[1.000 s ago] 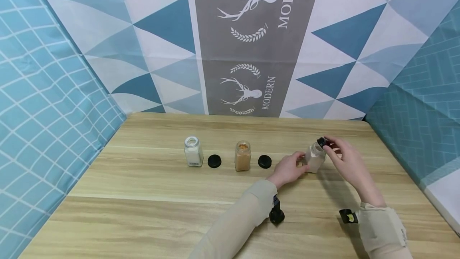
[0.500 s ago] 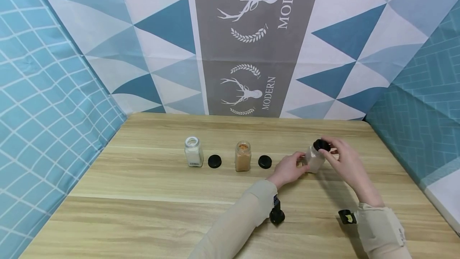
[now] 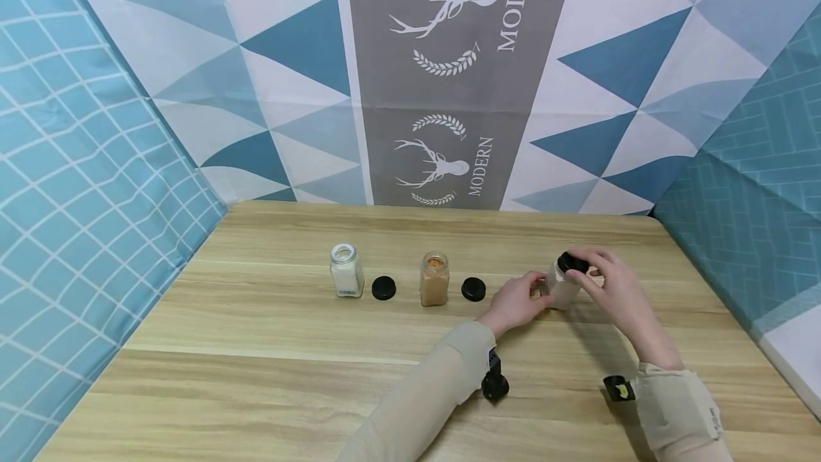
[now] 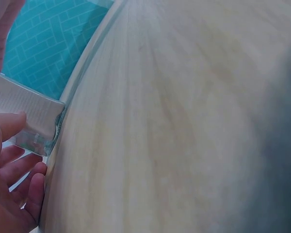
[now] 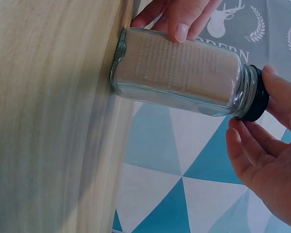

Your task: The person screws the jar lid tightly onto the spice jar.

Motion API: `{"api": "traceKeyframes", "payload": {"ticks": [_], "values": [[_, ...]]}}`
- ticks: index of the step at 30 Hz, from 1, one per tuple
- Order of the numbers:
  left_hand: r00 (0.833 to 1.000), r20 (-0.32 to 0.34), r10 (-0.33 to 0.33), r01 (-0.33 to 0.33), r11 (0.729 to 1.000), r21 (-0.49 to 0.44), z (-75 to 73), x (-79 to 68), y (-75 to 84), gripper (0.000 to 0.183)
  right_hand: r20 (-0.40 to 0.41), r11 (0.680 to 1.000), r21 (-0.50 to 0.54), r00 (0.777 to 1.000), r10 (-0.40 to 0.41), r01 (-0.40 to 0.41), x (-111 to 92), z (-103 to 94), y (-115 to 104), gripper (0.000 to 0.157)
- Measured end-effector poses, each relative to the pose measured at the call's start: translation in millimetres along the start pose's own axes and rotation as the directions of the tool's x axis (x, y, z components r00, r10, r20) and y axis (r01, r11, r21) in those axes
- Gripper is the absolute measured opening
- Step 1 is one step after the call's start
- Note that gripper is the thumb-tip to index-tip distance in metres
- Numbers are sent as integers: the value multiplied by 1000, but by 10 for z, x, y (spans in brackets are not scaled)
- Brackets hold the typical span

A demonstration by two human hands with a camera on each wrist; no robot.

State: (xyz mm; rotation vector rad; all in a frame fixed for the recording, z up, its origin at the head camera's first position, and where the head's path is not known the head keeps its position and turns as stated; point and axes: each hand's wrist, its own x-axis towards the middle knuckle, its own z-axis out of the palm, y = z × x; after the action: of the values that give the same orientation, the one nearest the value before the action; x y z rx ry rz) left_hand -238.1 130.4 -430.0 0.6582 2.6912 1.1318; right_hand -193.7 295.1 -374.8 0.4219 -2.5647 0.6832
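Observation:
A square glass jar of pale powder [image 5: 177, 68] stands on the table at the right, gripped low on its sides between the thumb and fingers of my left hand [image 3: 518, 299]. The left wrist view shows the thumb across the jar's printed side [image 4: 29, 104]. My right hand [image 3: 616, 287] pinches a black lid [image 5: 258, 94] by its rim. The lid sits on the jar's mouth, and some glass thread shows below it in the right wrist view.
To the left stand a lidless jar of orange-brown powder [image 3: 434, 287] and a lidless jar of white powder [image 3: 347, 278]. One black lid [image 3: 473, 289] lies right of the orange-brown jar, another black lid [image 3: 383, 287] between the two jars. A patterned backdrop [image 3: 442, 91] rises behind the table.
The black lid was tilted over the jar's rim a second ago; my right hand has laid it flatter onto the mouth. My left hand has stayed on the jar.

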Motion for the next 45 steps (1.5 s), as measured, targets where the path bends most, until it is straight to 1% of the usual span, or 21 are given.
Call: {"api": "traceKeyframes", "payload": {"ticks": [5,12,17,28,34,40,45], "values": [[1000,4,-3,3,1000,4,-4,-4,4,49,-10,1000,-20,1000,8,-8,0,9,-15,36],[1000,0,12,-12,1000,7,-2,-7,7,47,-55,999,-40,998,-19,17,11,34,-41,35],[1000,1,7,-7,1000,3,0,-7,8,47,-79,999,-33,997,-3,1,11,59,-38,35],[1000,2,-2,2,1000,-13,0,-2,6,48,-21,998,-18,998,55,-55,-10,-15,-43,36],[1000,-2,2,-2,1000,-22,-2,-3,1,48,-31,999,-34,999,26,-27,-10,-49,-49,34],[1000,3,-2,2,1000,-27,-5,-8,-1,47,-12,998,-52,999,35,-36,-24,-85,-48,33],[1000,-3,6,-6,1000,-24,-3,-4,-3,47,-14,998,-60,1000,13,-14,-15,-106,-65,31]]}}
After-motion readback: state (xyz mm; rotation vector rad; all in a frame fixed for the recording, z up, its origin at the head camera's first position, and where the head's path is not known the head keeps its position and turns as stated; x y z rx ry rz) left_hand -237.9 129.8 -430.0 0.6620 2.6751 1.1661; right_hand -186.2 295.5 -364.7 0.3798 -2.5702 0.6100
